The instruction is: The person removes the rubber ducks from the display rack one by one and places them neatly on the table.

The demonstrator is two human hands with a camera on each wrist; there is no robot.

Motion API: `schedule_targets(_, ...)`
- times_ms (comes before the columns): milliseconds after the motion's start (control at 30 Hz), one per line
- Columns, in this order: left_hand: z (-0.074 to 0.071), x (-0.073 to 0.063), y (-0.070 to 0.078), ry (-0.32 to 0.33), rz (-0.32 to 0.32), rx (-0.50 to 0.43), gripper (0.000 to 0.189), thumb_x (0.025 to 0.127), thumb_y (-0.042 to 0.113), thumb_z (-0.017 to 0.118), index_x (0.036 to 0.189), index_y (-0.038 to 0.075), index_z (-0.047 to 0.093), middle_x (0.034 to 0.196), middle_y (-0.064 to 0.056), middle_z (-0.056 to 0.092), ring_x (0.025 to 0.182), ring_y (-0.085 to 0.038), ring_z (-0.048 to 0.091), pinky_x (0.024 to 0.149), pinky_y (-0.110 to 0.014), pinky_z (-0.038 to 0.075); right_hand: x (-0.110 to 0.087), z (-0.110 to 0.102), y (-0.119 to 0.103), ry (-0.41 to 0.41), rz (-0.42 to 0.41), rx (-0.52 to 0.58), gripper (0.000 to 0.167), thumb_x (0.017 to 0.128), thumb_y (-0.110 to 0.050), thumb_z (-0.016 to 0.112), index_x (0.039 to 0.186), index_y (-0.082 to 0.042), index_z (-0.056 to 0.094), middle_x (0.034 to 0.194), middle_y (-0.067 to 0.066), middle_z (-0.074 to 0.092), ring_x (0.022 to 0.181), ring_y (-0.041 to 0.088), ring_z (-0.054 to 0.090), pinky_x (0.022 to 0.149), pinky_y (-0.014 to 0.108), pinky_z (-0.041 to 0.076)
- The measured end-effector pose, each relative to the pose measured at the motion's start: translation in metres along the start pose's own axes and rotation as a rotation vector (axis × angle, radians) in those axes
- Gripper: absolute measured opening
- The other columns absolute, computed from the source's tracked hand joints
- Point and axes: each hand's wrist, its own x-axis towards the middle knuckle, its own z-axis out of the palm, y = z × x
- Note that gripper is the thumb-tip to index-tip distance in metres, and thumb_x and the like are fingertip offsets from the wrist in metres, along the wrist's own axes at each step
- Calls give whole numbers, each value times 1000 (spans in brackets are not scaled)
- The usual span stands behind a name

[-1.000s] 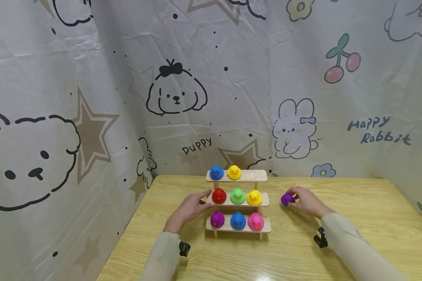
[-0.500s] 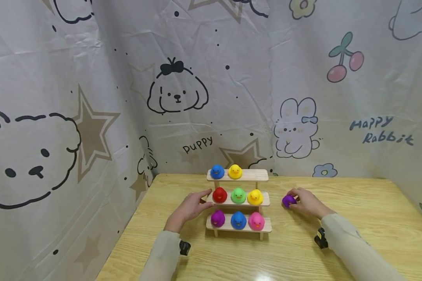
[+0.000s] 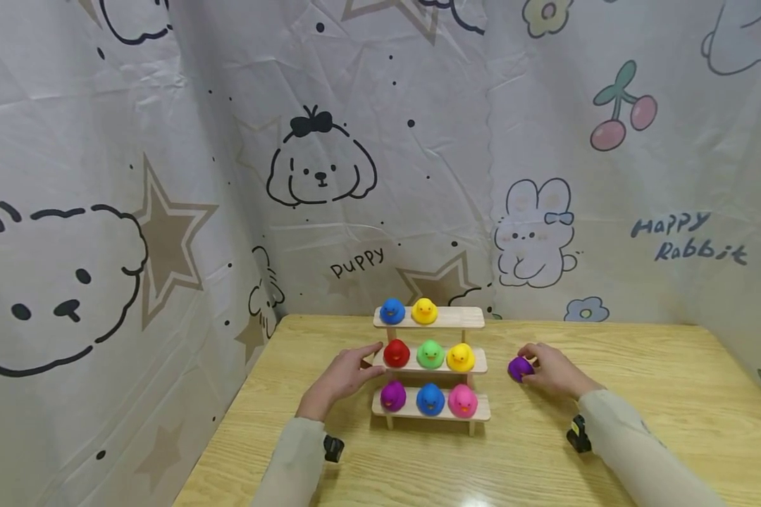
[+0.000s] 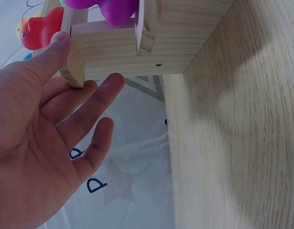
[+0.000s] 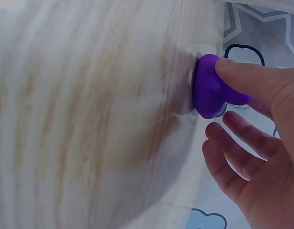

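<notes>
My left hand (image 3: 342, 373) pinches the left end of the middle board of a three-tier wooden display shelf (image 3: 459, 316). In the left wrist view its thumb lies on the board's edge, the other fingers spread behind. To the right of the shelf, my right hand (image 3: 553, 367) holds a purple rubber duck (image 3: 520, 369) at the table top. The right wrist view shows the thumb on that purple duck, its base at the wood; the index finger is mostly hidden. A red duck (image 3: 396, 353), a green duck (image 3: 430, 354) and a yellow duck (image 3: 460, 358) sit on the middle board.
On the top board stand a blue duck (image 3: 392, 311) and a yellow one. The bottom board bears a magenta duck (image 3: 393, 396), another blue one and a pink duck (image 3: 463, 401). A printed cloth (image 3: 431, 211) hangs behind and left of the wooden table (image 3: 260, 451).
Both hands keep their places, the left at the shelf and the right on the purple duck. The duck has turned or shifted very slightly.
</notes>
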Motion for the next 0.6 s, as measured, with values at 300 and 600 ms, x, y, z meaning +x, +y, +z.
schedule_targets(300,1,0,-2,-1,-19,-5,58,92,36,61,142,11,44,138,-8,50,102,-22,61,84,-36,52,-11,-13,-17,31,-69,-70,43,76,-5,77,114,6,58,110,23,58,97,39,57,82,50,48)
schedule_targets(600,1,1,-2,4,-1,-8,58,93,36,60,142,10,44,138,-8,50,102,-22,62,85,-37,51,-18,-24,-33,50,-76,-118,41,80,-11,75,115,4,59,110,20,60,99,36,56,84,51,47)
